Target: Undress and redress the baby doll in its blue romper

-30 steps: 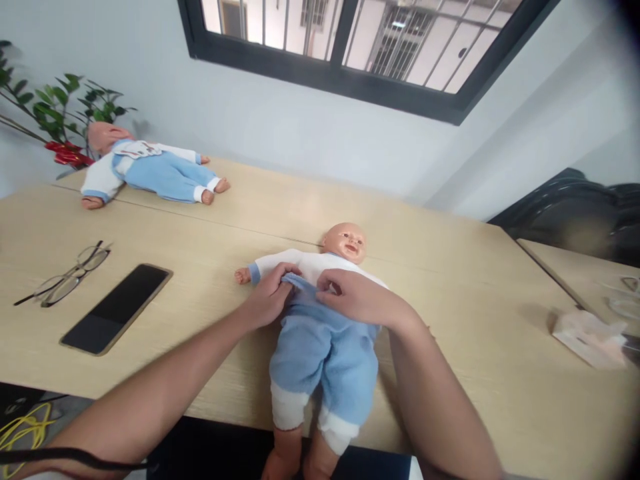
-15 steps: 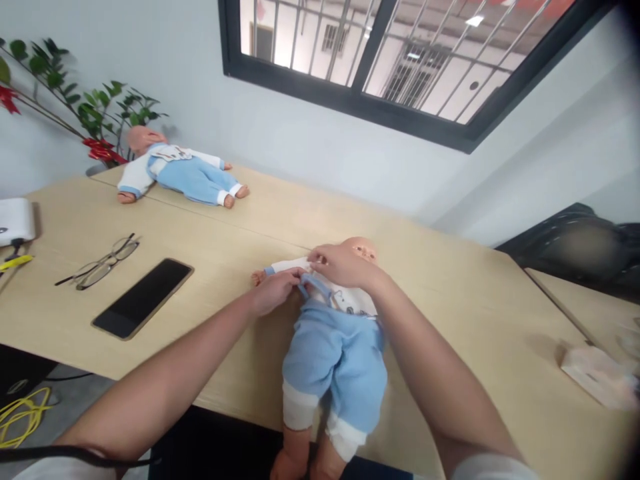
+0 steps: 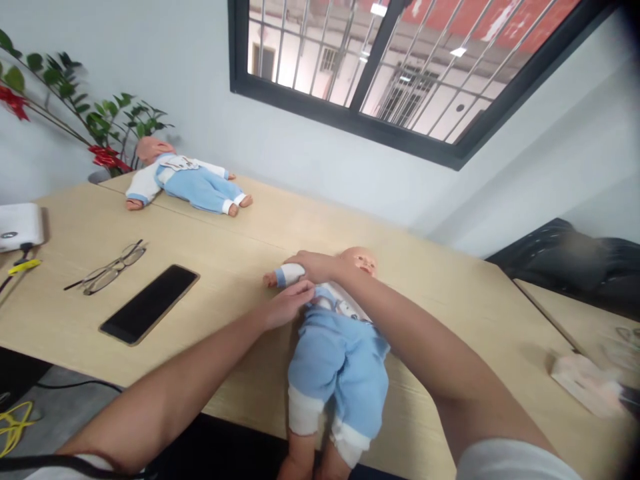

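Note:
A baby doll in blue trousers and a white top with blue trim lies face up on the wooden table, its legs over the front edge. My left hand is at the side of its top, fingertips pressed together at the blue trim. Across the doll's chest reaches my right arm, and my right hand is closed round the upper part of the white sleeve. The doll's small hand sticks out beyond the blue cuff. Part of the chest is hidden by my right forearm.
A second doll in similar clothes lies at the back left, near a potted plant. Glasses, a black phone and a white device are on the left. A pale object sits at the right.
My right hand has moved left from the doll's shoulder onto its sleeve. My left hand has shifted slightly right and down along the top. The camera view has tilted a little.

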Motion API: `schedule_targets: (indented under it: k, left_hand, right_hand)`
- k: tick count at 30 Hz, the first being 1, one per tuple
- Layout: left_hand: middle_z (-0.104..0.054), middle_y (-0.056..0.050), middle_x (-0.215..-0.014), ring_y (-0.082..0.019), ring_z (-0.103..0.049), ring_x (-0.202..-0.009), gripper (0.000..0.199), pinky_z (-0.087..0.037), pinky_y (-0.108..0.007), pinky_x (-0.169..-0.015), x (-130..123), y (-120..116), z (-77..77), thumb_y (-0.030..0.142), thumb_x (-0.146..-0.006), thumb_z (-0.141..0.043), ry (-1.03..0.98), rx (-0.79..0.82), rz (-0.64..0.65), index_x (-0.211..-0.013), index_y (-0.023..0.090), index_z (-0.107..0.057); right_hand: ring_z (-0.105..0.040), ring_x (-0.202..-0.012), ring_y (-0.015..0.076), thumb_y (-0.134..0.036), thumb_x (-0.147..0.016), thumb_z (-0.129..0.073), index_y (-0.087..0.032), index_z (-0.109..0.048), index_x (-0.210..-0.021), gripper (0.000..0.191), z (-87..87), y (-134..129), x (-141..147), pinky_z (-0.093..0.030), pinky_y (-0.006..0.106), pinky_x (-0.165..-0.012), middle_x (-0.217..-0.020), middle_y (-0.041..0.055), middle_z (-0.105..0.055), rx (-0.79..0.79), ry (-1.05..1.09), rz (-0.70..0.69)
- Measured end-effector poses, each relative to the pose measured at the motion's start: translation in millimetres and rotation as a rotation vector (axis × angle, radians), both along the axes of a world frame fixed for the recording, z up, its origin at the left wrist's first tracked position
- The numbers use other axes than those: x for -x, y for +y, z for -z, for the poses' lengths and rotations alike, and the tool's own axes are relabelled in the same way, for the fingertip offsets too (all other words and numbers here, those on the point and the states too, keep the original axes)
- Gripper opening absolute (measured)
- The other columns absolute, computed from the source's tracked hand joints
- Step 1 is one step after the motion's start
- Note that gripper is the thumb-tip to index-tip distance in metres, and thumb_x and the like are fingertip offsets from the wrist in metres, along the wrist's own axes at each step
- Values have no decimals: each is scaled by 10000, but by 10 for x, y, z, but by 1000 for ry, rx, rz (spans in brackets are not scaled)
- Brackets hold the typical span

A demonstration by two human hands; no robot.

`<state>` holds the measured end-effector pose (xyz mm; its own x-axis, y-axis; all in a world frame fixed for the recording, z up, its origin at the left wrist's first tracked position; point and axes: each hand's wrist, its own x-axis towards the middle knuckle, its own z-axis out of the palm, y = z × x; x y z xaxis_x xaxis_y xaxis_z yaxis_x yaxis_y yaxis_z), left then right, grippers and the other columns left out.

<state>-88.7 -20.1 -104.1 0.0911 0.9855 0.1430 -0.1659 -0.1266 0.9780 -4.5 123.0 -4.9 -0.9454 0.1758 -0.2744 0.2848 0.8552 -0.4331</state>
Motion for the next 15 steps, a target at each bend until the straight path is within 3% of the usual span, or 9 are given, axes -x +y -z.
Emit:
schedule_targets:
  k: [4, 7, 9, 12, 15]
  left_hand:
    - [-556, 4, -789, -172, -548, -794, 416, -482, -331, -818, -22, 88, 45, 607, -947, -488, -66, 25, -183, -798, 219, -513]
    - [-506, 16, -716, -160, -533, -706, 391, -487, -324, -739, -13, 102, 12, 578, -924, -490, -88, 49, -163, -767, 220, -473]
    - [-529, 12, -738, -161, -552, -721, 289, -490, -314, -730, 6, 69, -36, 491, -880, -557, -76, 46, -134, -812, 215, -505]
    - [-578, 6, -820, -169, -573, -808, 145, -496, -311, -787, 43, -5, -106, 290, -803, -617, 80, -66, -177, -902, 217, -539]
    - [-611, -9, -904, -179, -591, -909, 163, -496, -337, -900, 50, -47, -129, 162, -788, -594, 328, -260, -297, -936, 218, -556]
  right_hand:
    - [-614, -983, 233, -165, -741, -609, -139, -653, -1105, 368, -129, 58, -169, -481, 328, -863, -1098, 104, -674, -92, 250, 182]
    - [-622, -963, 224, -198, -776, -578, -146, -594, -1178, 406, -201, 80, -379, -479, 330, -860, -1098, 81, -669, -35, 329, 341]
    - [-628, -968, 222, -232, -800, -573, -162, -584, -1204, 411, -246, 72, -514, -475, 329, -869, -1110, 67, -675, 8, 357, 370]
    - [-632, -985, 228, -222, -796, -556, -166, -616, -1189, 402, -334, 32, -655, -469, 334, -892, -1113, 62, -693, 14, 350, 358]
    - [-641, -975, 226, -192, -790, -541, -164, -648, -1167, 393, -438, -26, -725, -465, 325, -880, -1090, 60, -711, -15, 301, 357]
